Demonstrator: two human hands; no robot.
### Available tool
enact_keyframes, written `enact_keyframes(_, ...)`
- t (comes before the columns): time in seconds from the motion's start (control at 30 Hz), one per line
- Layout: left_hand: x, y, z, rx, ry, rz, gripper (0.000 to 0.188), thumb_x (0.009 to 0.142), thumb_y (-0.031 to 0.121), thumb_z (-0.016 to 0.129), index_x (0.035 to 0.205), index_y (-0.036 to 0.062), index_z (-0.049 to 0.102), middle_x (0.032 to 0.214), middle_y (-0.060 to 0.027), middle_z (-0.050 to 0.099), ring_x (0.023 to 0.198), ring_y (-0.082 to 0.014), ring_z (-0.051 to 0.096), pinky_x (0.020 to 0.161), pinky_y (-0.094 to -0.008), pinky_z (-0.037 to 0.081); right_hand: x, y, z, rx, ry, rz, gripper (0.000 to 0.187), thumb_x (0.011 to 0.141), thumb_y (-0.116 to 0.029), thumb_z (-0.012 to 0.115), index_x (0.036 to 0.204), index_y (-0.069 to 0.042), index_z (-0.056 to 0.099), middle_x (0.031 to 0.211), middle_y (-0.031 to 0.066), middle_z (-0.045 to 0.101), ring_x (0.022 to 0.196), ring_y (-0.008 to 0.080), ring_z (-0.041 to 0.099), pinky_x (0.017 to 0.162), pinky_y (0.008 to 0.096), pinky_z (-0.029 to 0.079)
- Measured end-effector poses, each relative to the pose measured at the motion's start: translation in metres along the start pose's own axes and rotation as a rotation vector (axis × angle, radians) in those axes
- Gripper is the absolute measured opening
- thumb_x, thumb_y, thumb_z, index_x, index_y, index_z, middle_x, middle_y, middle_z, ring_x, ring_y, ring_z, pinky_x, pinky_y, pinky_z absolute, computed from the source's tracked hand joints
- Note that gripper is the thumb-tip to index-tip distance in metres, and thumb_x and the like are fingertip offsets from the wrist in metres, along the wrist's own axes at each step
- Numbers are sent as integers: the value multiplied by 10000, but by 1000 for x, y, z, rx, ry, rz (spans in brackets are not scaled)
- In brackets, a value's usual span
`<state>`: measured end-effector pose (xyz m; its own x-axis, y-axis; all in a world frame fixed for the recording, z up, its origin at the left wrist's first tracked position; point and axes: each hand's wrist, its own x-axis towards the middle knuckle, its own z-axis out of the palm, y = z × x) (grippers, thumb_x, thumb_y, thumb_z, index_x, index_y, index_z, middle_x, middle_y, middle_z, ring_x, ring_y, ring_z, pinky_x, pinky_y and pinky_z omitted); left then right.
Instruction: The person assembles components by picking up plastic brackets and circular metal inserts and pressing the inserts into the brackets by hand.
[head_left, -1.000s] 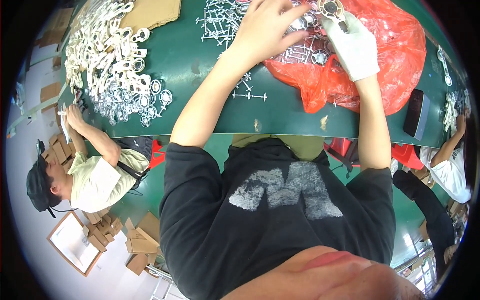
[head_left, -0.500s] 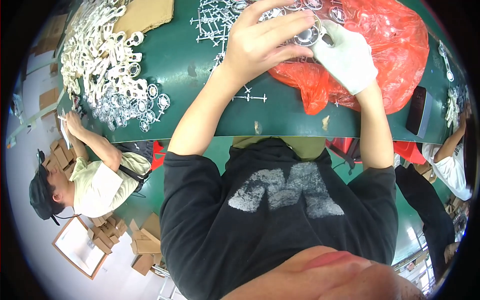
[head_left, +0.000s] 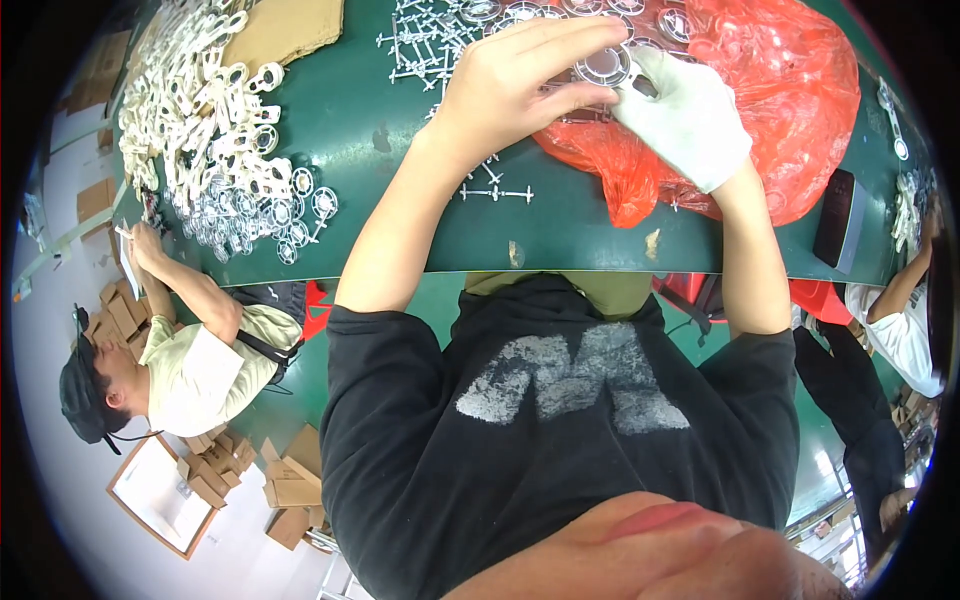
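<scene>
Over the far middle of the green table, a round ring-shaped plastic part (head_left: 603, 68) is between my two hands. My bare left hand (head_left: 510, 85) has its thumb and fingers closed about the ring's left side. From the right, my right hand (head_left: 690, 120), in a white glove, grips the part near a small loop beside the ring; its fingertips are partly hidden. Behind the hands, more clear ring parts (head_left: 675, 25) lie on a red plastic bag (head_left: 790, 110). Thin grey plastic sprues (head_left: 425, 45) are heaped beyond my left hand.
A large pile of white ring-ended parts (head_left: 200, 110) covers the table's left, with clear rings (head_left: 240, 220) at its near end. Brown cardboard (head_left: 290, 28) lies beside it. A dark box-like object (head_left: 838, 220) stands at right. Co-workers sit at left (head_left: 200, 330) and right (head_left: 900, 330).
Both hands have shifted slightly left and, in the left hand's case, a little nearer, with the ring part between them. The fingers of my left hand have moved around the ring.
</scene>
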<state>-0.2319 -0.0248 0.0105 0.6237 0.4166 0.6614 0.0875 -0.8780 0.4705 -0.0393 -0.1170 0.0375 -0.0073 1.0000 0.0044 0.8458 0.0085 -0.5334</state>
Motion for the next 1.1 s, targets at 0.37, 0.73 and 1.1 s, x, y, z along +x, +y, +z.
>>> enact_keyframes(0.37, 10, 25, -5, -299, 80, -1, 671, 754, -99, 664, 1400, 50, 565, 1373, -139, 633, 1252, -326, 619, 1024, -388, 522, 1, -5, 11, 397, 86, -233, 358, 990, -425, 590, 1099, -91, 664, 894, 152, 691, 826, 346, 685, 725, 444, 547)
enact_keyframes(0.73, 18, 5, -5, -512, 22, -85, 307, 783, 114, 830, 1077, 47, 774, 1152, -97, 752, 1058, -200, 722, 894, -314, 577, -8, -6, 18, 13, 328, -402, 240, 982, -347, 626, 1166, -209, 692, 952, 90, 702, 808, 253, 708, 672, 377, 557)
enact_keyframes(1.1, 75, -149, -76, -331, 167, -945, 403, 983, 375, 628, 1113, 5, 723, 822, -55, 706, 624, -134, 619, 558, -275, 492, 1, -13, 11, 341, 89, 44, 335, 981, -318, 636, 1237, -114, 704, 901, 118, 744, 825, 197, 725, 802, 321, 547)
